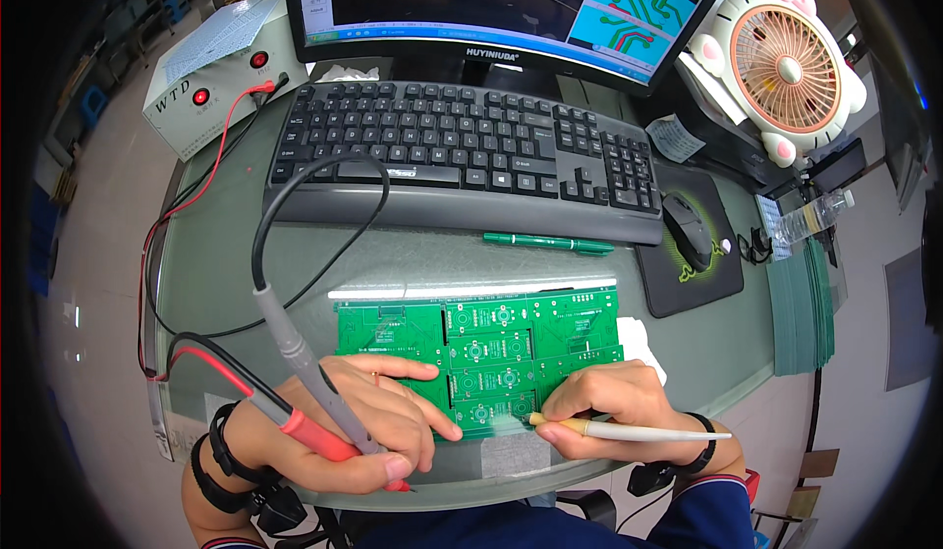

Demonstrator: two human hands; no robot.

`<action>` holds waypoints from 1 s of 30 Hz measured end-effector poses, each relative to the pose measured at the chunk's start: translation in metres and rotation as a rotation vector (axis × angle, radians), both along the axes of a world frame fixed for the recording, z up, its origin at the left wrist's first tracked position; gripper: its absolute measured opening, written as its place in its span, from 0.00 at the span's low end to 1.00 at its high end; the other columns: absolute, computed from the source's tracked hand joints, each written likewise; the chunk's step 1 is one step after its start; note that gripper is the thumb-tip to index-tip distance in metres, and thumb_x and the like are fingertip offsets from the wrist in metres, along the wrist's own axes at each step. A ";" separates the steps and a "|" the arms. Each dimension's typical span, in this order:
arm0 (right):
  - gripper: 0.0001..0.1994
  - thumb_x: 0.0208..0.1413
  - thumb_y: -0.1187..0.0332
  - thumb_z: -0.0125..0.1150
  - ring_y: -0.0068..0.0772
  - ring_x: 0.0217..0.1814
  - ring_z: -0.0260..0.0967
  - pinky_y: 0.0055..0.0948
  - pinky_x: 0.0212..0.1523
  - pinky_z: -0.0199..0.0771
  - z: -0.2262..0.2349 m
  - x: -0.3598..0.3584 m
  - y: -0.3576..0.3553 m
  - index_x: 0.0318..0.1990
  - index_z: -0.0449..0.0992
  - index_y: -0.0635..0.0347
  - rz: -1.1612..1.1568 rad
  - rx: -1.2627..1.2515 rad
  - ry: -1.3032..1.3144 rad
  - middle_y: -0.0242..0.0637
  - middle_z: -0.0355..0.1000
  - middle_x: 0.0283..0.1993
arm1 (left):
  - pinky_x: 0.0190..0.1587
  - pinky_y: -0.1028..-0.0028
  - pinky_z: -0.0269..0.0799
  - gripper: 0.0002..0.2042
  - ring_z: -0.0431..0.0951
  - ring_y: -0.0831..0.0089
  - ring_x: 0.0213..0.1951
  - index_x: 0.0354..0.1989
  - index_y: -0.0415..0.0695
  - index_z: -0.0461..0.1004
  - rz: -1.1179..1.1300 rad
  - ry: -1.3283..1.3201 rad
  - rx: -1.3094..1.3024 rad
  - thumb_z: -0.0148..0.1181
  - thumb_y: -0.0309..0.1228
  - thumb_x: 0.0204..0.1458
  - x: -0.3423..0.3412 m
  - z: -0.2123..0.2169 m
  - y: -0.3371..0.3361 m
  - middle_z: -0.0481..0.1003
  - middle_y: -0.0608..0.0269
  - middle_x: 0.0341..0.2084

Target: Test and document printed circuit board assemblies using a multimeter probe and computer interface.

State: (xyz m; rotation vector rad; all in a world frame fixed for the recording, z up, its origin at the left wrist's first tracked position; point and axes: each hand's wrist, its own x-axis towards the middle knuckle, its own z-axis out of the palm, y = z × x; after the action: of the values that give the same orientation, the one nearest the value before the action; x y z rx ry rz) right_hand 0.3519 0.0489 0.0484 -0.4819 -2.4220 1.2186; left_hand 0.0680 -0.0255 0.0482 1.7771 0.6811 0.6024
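A green printed circuit board [491, 351] with several cut-outs and ring patterns lies flat on the glass-topped table in front of me. My left hand [368, 413] holds a red test probe [316, 435] and a grey test probe [306, 355], both slanting across the palm side by the thumb. Its outstretched fingers rest on the board's left part. Between thumb and fingers, my right hand [611, 399] pinches a slim white pen-like tool [648, 433] with a yellowish front end. That end points at the board's lower edge, right of centre; whether it touches cannot be made out.
A black keyboard [442, 146] and a monitor [491, 56] stand beyond the board. A green marker pen [546, 244] lies between keyboard and board. Probe leads run left to a beige box [228, 70]. At right are a mouse [688, 230], fan [786, 68], bottle [813, 217] and stacked green sheets [801, 313].
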 end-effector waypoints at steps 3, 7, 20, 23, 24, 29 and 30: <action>0.08 0.47 0.75 0.69 0.30 0.27 0.77 0.24 0.26 0.75 0.001 0.000 0.000 0.30 0.72 0.59 0.002 -0.011 -0.002 0.35 0.76 0.26 | 0.64 0.59 0.52 0.11 0.79 0.64 0.49 0.20 0.48 0.74 0.004 -0.003 0.005 0.47 0.34 0.50 0.000 -0.001 0.000 0.80 0.70 0.31; 0.08 0.48 0.75 0.69 0.31 0.28 0.77 0.24 0.27 0.76 0.005 -0.001 0.002 0.30 0.72 0.59 0.026 -0.044 -0.029 0.36 0.77 0.27 | 0.63 0.59 0.53 0.12 0.79 0.64 0.48 0.21 0.48 0.75 0.007 0.011 0.009 0.47 0.34 0.51 0.000 -0.001 -0.002 0.79 0.70 0.31; 0.07 0.52 0.71 0.66 0.29 0.23 0.73 0.25 0.23 0.71 -0.004 -0.006 -0.005 0.28 0.73 0.61 -0.010 -0.049 0.134 0.34 0.75 0.26 | 0.63 0.57 0.55 0.12 0.79 0.65 0.48 0.24 0.46 0.76 0.020 0.028 0.043 0.45 0.33 0.50 0.002 -0.004 -0.002 0.79 0.68 0.32; 0.08 0.51 0.72 0.66 0.27 0.21 0.72 0.25 0.21 0.69 -0.005 -0.001 -0.006 0.26 0.72 0.60 -0.099 -0.135 0.067 0.33 0.74 0.23 | 0.63 0.57 0.55 0.12 0.79 0.65 0.48 0.24 0.46 0.76 0.030 0.021 0.041 0.45 0.34 0.50 0.002 -0.005 -0.003 0.80 0.68 0.32; 0.08 0.51 0.72 0.66 0.27 0.20 0.71 0.25 0.20 0.67 -0.006 -0.001 -0.006 0.26 0.71 0.60 -0.093 -0.096 0.065 0.33 0.73 0.22 | 0.63 0.57 0.55 0.12 0.79 0.65 0.48 0.24 0.46 0.76 0.028 0.022 0.042 0.45 0.34 0.50 0.002 -0.005 -0.003 0.80 0.68 0.32; 0.08 0.49 0.73 0.66 0.28 0.19 0.70 0.25 0.18 0.65 -0.007 -0.003 -0.006 0.26 0.71 0.60 -0.091 -0.028 0.067 0.33 0.70 0.20 | 0.63 0.57 0.55 0.13 0.79 0.64 0.48 0.24 0.46 0.76 0.024 0.024 0.039 0.45 0.34 0.51 0.002 -0.003 -0.002 0.80 0.68 0.32; 0.08 0.49 0.73 0.66 0.28 0.19 0.70 0.25 0.18 0.66 -0.006 -0.003 -0.006 0.26 0.71 0.60 -0.089 -0.025 0.064 0.33 0.71 0.20 | 0.63 0.57 0.55 0.13 0.79 0.64 0.48 0.24 0.46 0.76 0.024 0.023 0.039 0.45 0.34 0.51 0.002 -0.003 -0.002 0.80 0.68 0.32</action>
State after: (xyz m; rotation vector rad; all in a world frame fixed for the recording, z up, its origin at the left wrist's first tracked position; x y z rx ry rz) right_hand 0.3491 0.0434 0.0421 -0.5440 -2.3095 1.2091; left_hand 0.0704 -0.0278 0.0450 1.8163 0.7122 0.6158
